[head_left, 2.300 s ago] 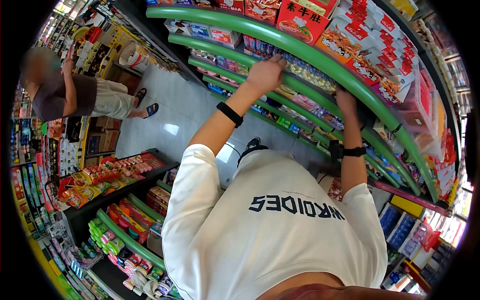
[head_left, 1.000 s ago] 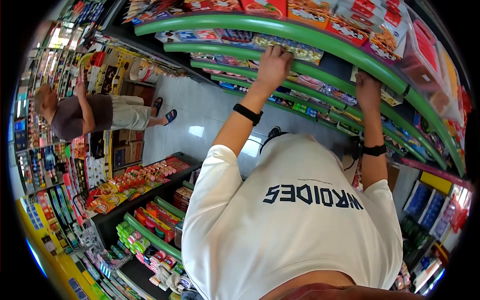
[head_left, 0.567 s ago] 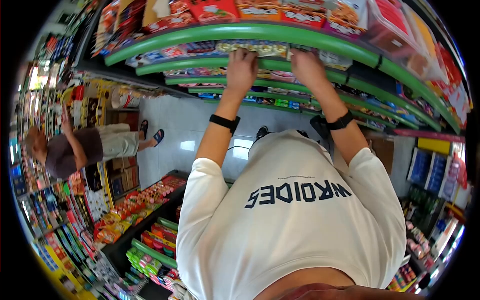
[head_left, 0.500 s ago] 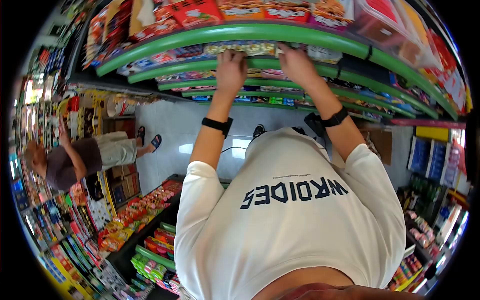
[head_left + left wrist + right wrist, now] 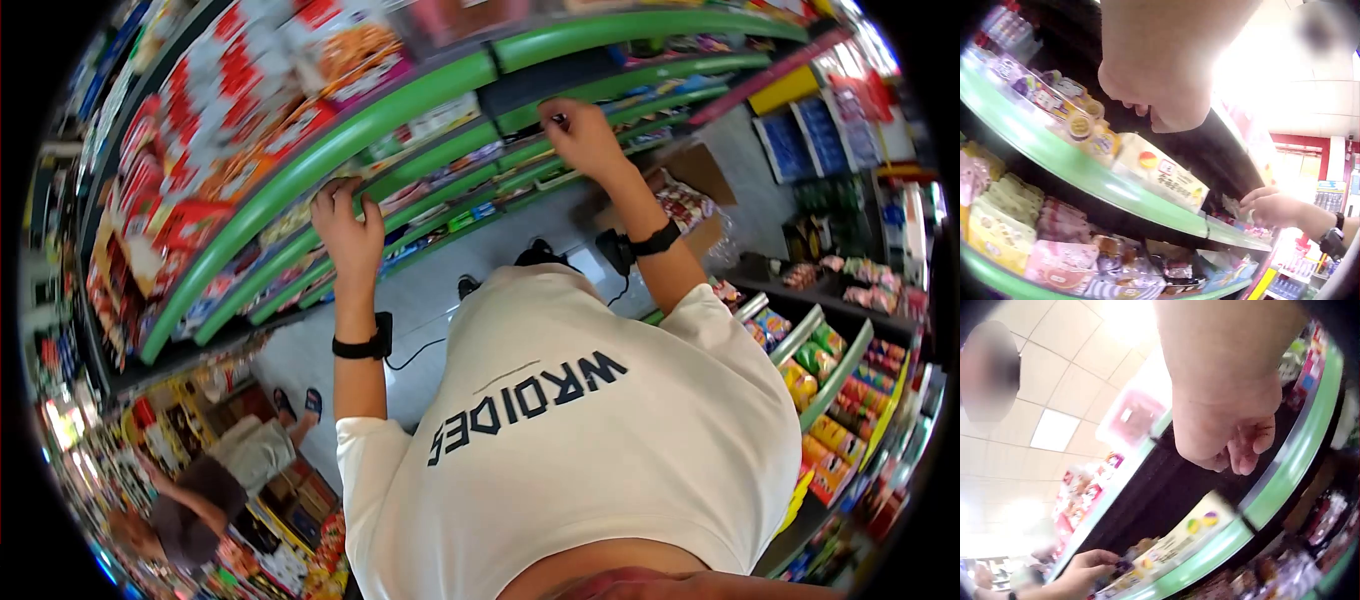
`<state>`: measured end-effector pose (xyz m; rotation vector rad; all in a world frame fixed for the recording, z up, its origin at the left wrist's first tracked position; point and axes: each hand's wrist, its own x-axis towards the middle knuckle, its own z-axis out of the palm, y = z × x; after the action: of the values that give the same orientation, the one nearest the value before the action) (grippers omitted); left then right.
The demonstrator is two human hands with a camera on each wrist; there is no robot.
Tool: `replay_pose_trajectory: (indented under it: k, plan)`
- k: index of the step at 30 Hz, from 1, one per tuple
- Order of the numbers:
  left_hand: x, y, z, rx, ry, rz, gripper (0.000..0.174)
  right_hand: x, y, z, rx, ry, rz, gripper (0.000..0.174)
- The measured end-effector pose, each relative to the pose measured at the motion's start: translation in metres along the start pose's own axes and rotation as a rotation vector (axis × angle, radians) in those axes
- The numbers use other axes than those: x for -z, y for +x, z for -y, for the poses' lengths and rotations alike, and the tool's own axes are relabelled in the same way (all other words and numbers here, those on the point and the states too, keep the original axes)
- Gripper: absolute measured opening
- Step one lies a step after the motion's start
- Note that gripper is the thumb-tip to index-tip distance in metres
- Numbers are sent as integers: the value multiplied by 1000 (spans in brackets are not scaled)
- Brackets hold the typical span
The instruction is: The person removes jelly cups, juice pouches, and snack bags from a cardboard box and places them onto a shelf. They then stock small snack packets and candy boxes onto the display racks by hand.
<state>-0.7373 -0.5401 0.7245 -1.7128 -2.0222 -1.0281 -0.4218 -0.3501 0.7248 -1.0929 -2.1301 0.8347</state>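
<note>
Left grip (image 5: 347,222): fingertips on snack packs (image 5: 1094,140), hold unclear to me
Right grip (image 5: 1222,419): loosely curled, empty
Shelf lip (image 5: 400,102): retains packs

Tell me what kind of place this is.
Most likely a small grocery or convenience store. Tiers of green-edged shelves are packed with snack packets. More stocked racks stand across a tiled aisle, and another person stands among goods further along.
</note>
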Motion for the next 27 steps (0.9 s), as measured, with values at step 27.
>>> replay_pose_trajectory:
  k: [27]
  plan:
    - [-64,51,-62,-110,81,394,20,-41,53,12,89,-105,264,24]
